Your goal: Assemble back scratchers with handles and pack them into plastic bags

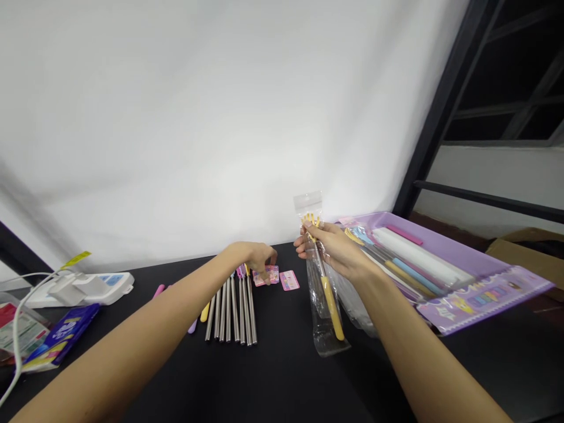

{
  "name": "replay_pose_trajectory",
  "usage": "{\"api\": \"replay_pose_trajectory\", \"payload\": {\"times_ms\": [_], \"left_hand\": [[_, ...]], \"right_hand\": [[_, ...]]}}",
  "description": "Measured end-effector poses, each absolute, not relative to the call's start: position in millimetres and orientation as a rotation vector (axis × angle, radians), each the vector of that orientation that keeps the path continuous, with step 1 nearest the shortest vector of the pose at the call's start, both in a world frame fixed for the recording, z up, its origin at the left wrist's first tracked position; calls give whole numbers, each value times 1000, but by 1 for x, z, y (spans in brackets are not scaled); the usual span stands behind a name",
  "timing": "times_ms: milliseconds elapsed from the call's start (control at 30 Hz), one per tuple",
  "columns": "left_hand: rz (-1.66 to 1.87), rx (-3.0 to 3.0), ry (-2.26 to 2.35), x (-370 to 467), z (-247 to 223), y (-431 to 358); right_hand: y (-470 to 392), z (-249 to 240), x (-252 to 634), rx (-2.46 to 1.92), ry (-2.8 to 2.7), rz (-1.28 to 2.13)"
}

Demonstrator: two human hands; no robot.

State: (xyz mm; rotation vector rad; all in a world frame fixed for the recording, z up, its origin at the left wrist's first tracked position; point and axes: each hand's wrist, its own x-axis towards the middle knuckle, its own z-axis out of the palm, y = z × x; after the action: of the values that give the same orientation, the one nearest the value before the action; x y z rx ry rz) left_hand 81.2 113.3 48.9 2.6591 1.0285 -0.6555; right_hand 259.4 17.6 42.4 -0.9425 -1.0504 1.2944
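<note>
My right hand (328, 244) is closed on a clear plastic bag that has a yellow-handled metal stick (330, 299) with a yellow claw-shaped tip inside. At the centre, my left hand (262, 260) has its fingers bent down onto a pink printed card (272, 275); whether it grips the card is unclear. A second small pink card (289, 281) lies just to the right. Several metal rods (233, 308) lie side by side on the black table, left of the cards, their coloured tips partly behind my left hand. Yellow, purple and pink handles show beside my left forearm.
A purple box (467, 252) with bagged sticks stands at the right, its printed flap towards me. At the left are a white power strip (114, 288) with plugs and cable, and a blue packet (66, 335).
</note>
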Motion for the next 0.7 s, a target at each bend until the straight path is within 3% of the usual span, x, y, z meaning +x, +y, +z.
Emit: {"api": "replay_pose_trajectory", "payload": {"times_ms": [700], "left_hand": [[-323,2376,844,69,52,114]], "right_hand": [[18,46,264,-1009,-985,1285]]}}
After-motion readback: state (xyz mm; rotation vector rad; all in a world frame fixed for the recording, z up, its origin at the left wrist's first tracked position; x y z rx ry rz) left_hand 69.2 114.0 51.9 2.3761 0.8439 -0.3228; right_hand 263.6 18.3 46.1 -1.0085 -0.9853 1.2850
